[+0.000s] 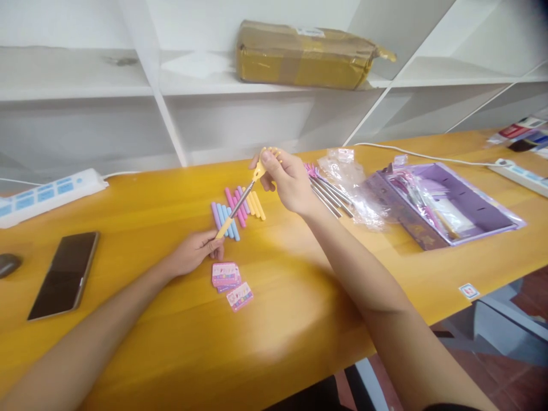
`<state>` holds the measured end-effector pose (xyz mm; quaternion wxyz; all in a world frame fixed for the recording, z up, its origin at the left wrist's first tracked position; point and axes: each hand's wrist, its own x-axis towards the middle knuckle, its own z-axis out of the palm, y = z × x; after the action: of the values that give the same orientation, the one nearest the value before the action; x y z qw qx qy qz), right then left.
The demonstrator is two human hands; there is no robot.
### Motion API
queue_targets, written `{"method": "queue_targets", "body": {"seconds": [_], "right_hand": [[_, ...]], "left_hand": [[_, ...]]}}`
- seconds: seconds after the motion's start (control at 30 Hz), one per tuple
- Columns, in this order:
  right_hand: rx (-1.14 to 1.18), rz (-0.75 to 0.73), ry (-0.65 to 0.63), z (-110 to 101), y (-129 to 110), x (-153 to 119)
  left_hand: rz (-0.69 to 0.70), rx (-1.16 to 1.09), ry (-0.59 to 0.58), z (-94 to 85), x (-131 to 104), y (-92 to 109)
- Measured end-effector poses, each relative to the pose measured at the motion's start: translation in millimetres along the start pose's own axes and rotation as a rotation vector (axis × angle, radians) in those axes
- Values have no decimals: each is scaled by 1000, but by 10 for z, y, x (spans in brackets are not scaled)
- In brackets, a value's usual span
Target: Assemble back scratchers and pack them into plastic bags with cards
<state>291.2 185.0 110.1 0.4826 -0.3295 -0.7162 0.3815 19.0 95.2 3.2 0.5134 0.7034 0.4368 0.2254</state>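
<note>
Over there, the left hand [196,251] and right hand [289,178] each clamp an end of the yellow-and-silver rod [242,202], tabletop [299,302] stretching below them to its near edge.

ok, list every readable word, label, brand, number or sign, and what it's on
None can be read.
Pink cards: printed, too small to read.
White label on the brown parcel: blurred.
Square sticker on the table: reddish mark, unreadable.
Red packet, far right: any print too blurred.
Held yellow-and-silver rod: no text discernible.
</note>
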Motion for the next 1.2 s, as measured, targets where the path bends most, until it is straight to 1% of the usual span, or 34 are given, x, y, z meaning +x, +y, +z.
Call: {"method": "queue_targets", "body": {"seconds": [0.2, 0.33, 0.43, 0.53, 0.77, 0.87, 1.0, 1.07, 1.2], "right_hand": [[56, 10, -89, 116, 94, 1], [70, 66, -115, 252, 106, -60], [90, 126, -173, 366, 132, -115], [114, 139, -212, 445, 174, -149], [155, 101, -207, 472, 227, -206], [195, 94, -170, 487, 224, -241], [256, 141, -122, 526, 225, -245], [290, 182, -138, 550, 267, -230], [329, 235, -188, 604, 401, -204]], "left_hand": [[-18, 37, -12, 22, -13, 28], [-29, 39, 1, 35, -14, 36], [-22, 41, 9, 39, -14, 23], [-14, 31, 9, 34, -17, 5], [-6, 1, 11, 12, -24, 8], [2, -11, -12, 19, -29, 17], [14, -112, -52, 30, -44, 47], [13, -155, -40, 26, -51, 63], [18, -123, -12, 6, -44, 50]]}}
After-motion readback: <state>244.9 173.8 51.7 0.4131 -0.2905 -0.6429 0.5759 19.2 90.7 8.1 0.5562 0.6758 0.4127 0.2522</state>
